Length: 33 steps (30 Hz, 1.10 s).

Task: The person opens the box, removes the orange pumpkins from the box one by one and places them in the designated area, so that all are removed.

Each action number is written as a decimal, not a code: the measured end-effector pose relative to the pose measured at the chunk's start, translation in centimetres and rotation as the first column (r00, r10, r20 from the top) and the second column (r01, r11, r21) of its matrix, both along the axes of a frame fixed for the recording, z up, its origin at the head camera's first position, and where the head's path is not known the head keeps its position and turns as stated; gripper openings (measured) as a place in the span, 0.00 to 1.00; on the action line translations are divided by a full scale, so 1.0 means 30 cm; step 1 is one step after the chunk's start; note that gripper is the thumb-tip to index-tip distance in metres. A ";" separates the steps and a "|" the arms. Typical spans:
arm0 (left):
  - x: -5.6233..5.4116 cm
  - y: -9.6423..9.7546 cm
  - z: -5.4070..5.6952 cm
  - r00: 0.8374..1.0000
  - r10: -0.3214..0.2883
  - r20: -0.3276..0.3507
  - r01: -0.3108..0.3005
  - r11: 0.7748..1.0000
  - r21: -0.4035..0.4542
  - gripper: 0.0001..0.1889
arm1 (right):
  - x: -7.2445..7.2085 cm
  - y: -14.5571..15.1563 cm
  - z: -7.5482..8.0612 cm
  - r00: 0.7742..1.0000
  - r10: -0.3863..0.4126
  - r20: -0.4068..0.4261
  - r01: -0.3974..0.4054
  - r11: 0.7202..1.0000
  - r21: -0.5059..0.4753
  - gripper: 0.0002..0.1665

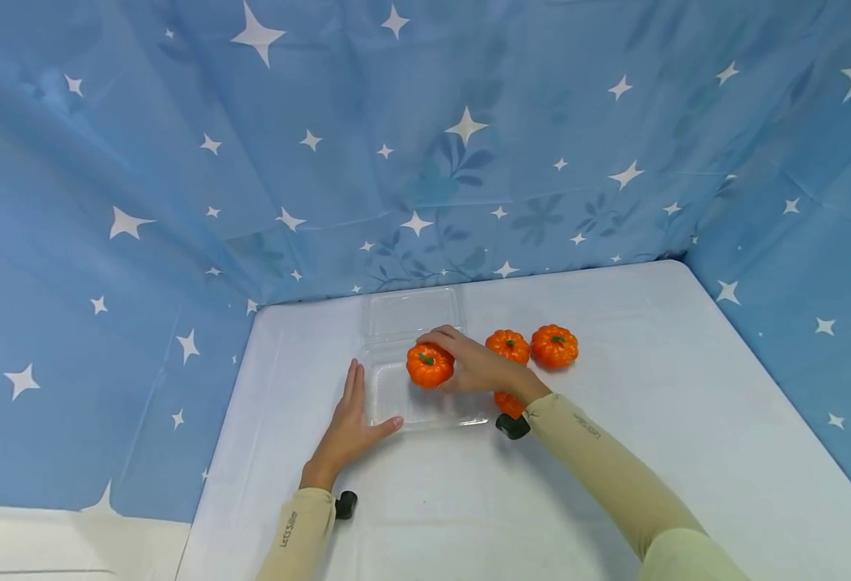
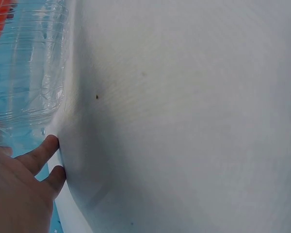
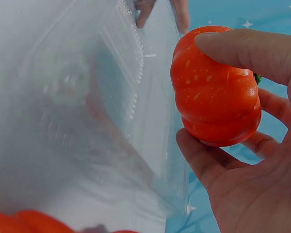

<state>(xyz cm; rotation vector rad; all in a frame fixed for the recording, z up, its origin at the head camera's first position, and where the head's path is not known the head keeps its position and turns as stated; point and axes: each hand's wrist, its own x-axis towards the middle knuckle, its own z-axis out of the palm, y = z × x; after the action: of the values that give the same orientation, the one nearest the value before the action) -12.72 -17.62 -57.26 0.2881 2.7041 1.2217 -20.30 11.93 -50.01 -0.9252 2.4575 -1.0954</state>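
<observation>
My right hand [image 1: 477, 365] grips a small orange pumpkin [image 1: 428, 367] with a green stem, held over the clear plastic container [image 1: 389, 395]. In the right wrist view, the thumb [image 3: 233, 48] lies across the pumpkin's side and the fingers curl beneath it. The container is opened out, its lid [image 1: 414, 313] folded back toward the curtain. My left hand [image 1: 348, 428] is at the container's left side, fingers extended forward and thumb spread along the near left corner. The left wrist view has its fingertips close to the container's wall [image 2: 63, 63].
Two more orange pumpkins [image 1: 508, 345] [image 1: 554, 347] sit side by side to the right of the container. Another pumpkin [image 1: 508, 403] is partly hidden under my right wrist. Behind the white table [image 1: 650, 403] hangs a blue star-patterned curtain [image 1: 541, 121].
</observation>
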 end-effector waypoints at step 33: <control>0.005 -0.002 -0.006 1.000 -0.004 -0.030 0.004 1.000 0.010 0.67 | 0.083 0.207 0.041 0.966 -0.257 0.004 0.257 0.964 -0.074 0.47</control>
<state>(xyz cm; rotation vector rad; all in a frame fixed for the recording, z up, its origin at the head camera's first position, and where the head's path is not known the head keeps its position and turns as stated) -12.56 -17.69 -57.43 0.3156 2.7221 1.2405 -17.80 18.13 -48.78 -0.6400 2.6114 -1.2761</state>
